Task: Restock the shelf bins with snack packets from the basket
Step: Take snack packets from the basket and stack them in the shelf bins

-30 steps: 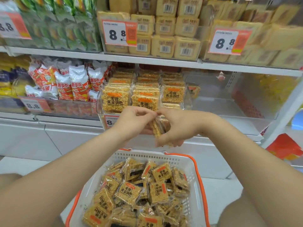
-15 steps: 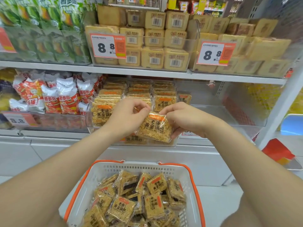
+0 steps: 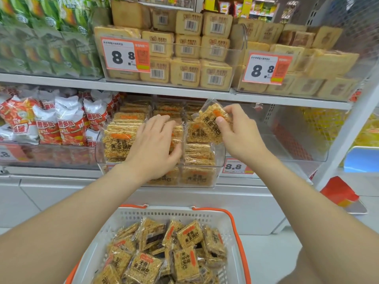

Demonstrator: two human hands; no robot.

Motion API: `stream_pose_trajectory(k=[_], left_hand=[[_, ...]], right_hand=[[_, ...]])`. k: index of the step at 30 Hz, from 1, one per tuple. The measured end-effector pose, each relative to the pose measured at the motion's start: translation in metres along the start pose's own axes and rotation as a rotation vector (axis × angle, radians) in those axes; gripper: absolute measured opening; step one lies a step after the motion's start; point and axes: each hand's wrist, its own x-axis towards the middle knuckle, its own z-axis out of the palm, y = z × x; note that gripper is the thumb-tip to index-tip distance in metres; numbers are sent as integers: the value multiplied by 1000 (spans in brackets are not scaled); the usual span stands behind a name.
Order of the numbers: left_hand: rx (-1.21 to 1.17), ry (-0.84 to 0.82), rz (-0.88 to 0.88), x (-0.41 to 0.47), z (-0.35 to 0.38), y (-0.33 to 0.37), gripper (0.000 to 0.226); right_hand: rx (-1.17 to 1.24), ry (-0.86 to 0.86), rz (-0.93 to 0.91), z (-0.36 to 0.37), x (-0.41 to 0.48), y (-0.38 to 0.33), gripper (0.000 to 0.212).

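My right hand (image 3: 239, 136) pinches a clear-wrapped golden rice-crisp packet (image 3: 211, 121), tilted, over the right-hand row of the clear shelf bin (image 3: 220, 158). My left hand (image 3: 152, 146) lies on the middle row of packets in that bin, fingers spread and slightly bent over them; I cannot tell whether it holds one. More of the same packets (image 3: 120, 138) stand in the bin's left row. Below, a white basket with an orange rim (image 3: 235, 220) holds several of these packets (image 3: 189, 236).
Red-and-white snack bags (image 3: 67, 121) fill the bin to the left. A clear bin (image 3: 297, 140) to the right looks almost bare. Pale boxed cakes (image 3: 185, 72) sit on the shelf above behind price tags (image 3: 125, 54). A white shelf post (image 3: 348, 128) stands at right.
The hands, held together on one packet before, have parted. My right hand lifted the packet up and right over the bin; my left hand moved onto the middle row.
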Motion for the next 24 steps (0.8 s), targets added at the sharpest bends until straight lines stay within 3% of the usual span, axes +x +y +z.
stream_pose_trajectory(k=[4, 11, 19, 24], left_hand=[[245, -94, 42, -1, 8, -9, 80], [360, -91, -13, 7, 11, 0, 92], [387, -97, -27, 11, 16, 3, 82], [387, -77, -16, 11, 16, 3, 80]], right_hand=[[-125, -8, -102, 15, 9, 8, 28], [-559, 65, -291, 30, 26, 3, 25], [-755, -96, -341, 49, 26, -1, 25], [-775, -3, -281, 54, 35, 8, 22]])
